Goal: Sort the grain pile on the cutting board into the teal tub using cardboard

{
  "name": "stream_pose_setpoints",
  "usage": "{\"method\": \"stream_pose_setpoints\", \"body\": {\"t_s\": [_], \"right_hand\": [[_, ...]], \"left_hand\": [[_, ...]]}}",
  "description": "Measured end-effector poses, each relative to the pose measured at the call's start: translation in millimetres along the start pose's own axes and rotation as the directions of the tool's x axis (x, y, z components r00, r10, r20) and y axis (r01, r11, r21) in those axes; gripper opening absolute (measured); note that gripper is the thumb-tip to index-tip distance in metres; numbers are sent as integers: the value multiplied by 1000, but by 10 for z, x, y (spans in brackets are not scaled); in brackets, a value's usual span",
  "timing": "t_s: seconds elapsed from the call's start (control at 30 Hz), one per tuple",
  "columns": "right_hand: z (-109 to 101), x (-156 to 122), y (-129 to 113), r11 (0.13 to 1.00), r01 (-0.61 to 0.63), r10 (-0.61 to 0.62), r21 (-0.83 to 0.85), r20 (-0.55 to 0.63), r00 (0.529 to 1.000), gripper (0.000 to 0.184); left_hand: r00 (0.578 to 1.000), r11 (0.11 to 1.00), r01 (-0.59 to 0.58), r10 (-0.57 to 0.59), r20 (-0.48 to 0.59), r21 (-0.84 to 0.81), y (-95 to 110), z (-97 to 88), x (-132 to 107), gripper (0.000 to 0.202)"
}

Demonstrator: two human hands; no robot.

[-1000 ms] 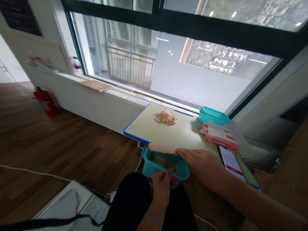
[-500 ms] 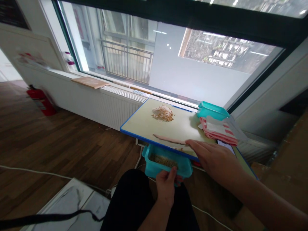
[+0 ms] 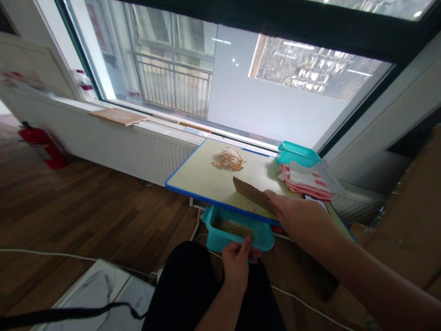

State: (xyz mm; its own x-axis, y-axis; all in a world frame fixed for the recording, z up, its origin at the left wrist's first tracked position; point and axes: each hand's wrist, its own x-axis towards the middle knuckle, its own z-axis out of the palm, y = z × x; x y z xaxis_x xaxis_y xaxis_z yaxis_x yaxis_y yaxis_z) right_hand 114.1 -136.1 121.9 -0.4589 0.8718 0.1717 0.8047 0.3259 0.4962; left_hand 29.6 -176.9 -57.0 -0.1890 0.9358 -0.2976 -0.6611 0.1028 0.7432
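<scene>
My left hand [image 3: 237, 264] grips the near rim of a teal plastic container [image 3: 220, 241], thumb over the edge. Small greenish grains [image 3: 234, 228] cover part of its bottom, and it sits just below the table's front edge. In my right hand [image 3: 292, 211] is a piece of brown cardboard [image 3: 253, 194], tilted with its broad face towards me above the table [image 3: 193, 177]. A few pale grains [image 3: 248, 210] lie along the blue edge, between the cardboard and the container. Farther back on the tabletop is a heap of white and orange-yellow grains [image 3: 228, 159].
At the table's back right stands a second teal container [image 3: 299, 154], beside a folded red-and-white cloth [image 3: 306, 180] and a partly covered phone [image 3: 317, 200]. A window and radiator [image 3: 161, 154] border the far side. A fire extinguisher [image 3: 43, 146] stands at left, large cardboard [image 3: 409, 220] at right.
My right hand has turned the cardboard from nearly edge-on to show its broad brown face. My left hand keeps its hold on the container. The whole view has shifted slightly.
</scene>
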Motion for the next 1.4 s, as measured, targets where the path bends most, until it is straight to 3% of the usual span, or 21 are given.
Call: {"method": "stream_pose_setpoints", "body": {"t_s": [0.17,0.43,0.7,0.83,1.03,1.2,1.4], "right_hand": [[-103,-142,-110,995,97,-96,15,-27,995,43],[-189,-191,-115,999,54,-54,-4,-112,992,36],[-127,-29,-103,992,111,-110,64,-10,994,46],[-148,-208,-103,976,180,-171,123,-86,982,44],[-213,-369,-66,971,197,-167,134,-210,963,43],[-122,-276,46,993,104,-93,48,-181,979,42],[-4,-413,156,975,181,-161,131,-147,976,46]], "left_hand": [[1000,1000,-18,18,7,-12,-2,-21,25,40],[1000,1000,-8,8,3,-11,-19,-48,28,39],[1000,1000,-4,4,-8,19,28,-58,2,41],[1000,1000,-10,10,-4,11,38,-85,20,42],[999,1000,-10,9,-45,-15,65,-110,37,40],[1000,999,-17,17,-21,-28,56,-124,48,38],[1000,1000,-4,4,-27,-13,81,-122,54,38]]}}
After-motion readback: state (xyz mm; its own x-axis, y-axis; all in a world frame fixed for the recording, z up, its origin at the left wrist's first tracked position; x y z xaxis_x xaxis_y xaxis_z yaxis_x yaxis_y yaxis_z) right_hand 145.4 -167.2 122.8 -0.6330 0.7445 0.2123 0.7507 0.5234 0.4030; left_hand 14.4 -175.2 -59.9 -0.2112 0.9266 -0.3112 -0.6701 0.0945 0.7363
